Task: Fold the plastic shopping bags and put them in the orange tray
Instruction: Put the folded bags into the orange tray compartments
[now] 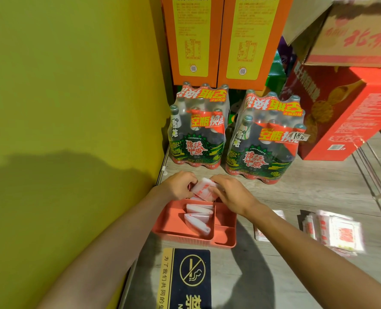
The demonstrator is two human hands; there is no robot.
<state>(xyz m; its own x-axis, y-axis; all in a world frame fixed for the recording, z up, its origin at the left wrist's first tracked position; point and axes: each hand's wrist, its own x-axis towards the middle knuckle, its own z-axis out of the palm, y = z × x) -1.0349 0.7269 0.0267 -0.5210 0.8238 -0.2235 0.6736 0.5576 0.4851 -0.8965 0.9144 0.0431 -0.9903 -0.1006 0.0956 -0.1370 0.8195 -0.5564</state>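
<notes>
An orange tray with compartments sits on the floor by the green wall. Two folded white bags lie in its large compartment. Over the tray's far end, my left hand and my right hand together grip a folded white plastic bag with red print. It touches the tray's far part. A stack of unfolded white and red bags lies on the floor to the right. Another flat bag shows partly under my right forearm.
Two shrink-wrapped packs of bottles stand just beyond the tray. Orange cartons rise behind them, red boxes at the right. A dark no-smoking sign lies on the floor in front of the tray. The green wall bounds the left.
</notes>
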